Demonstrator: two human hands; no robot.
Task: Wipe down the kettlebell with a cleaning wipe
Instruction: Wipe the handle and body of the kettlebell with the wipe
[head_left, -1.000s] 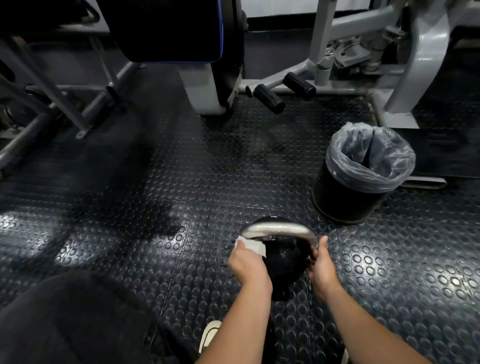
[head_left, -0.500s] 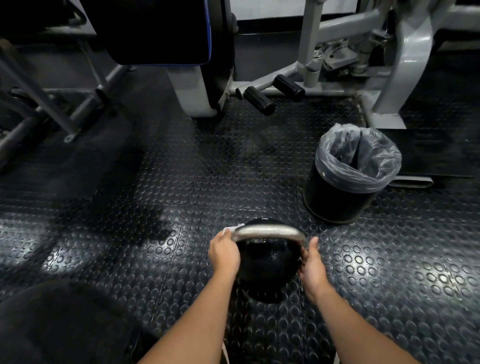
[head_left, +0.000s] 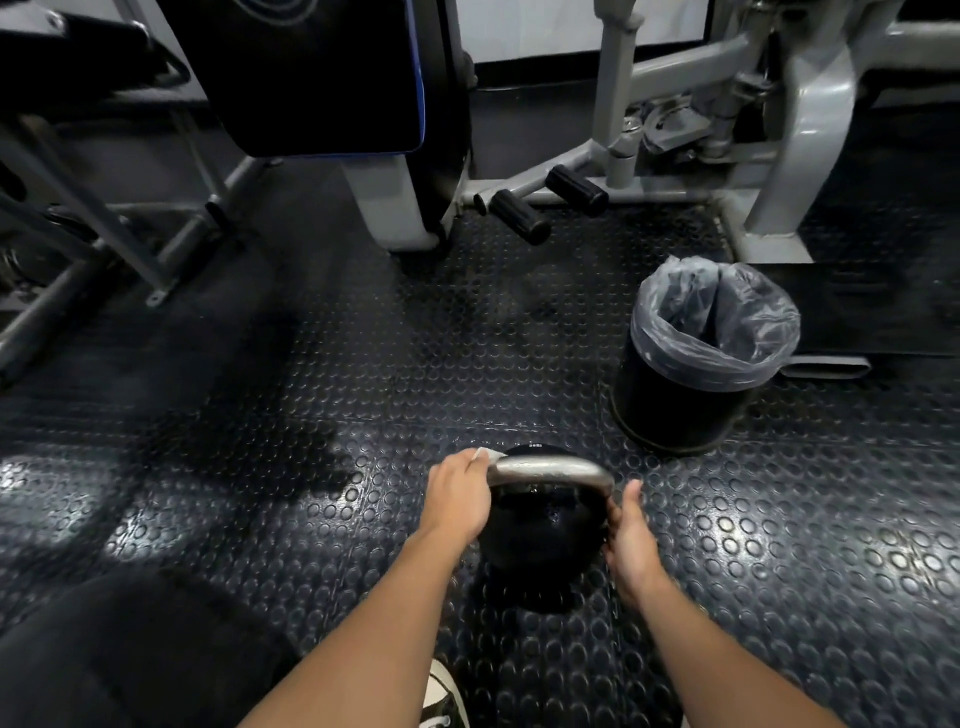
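Note:
A black kettlebell (head_left: 540, 525) with a bare silver handle (head_left: 550, 470) stands on the studded rubber floor just in front of me. My left hand (head_left: 457, 499) grips a white cleaning wipe (head_left: 485, 454) against the left end of the handle; only a corner of the wipe shows past my fingers. My right hand (head_left: 631, 540) holds the kettlebell's right side below the handle, thumb pointing up, fingers wrapped behind and hidden.
A black bin with a grey plastic liner (head_left: 701, 353) stands to the right beyond the kettlebell. Grey gym machine frames (head_left: 800, 135) and a padded black seat (head_left: 322, 78) line the back. My knee (head_left: 130, 649) and shoe (head_left: 444, 696) are at the bottom.
My left hand with the wipe has slid from the kettlebell's left shoulder up onto the left end of the handle. The right hand has kept its hold on the right side.

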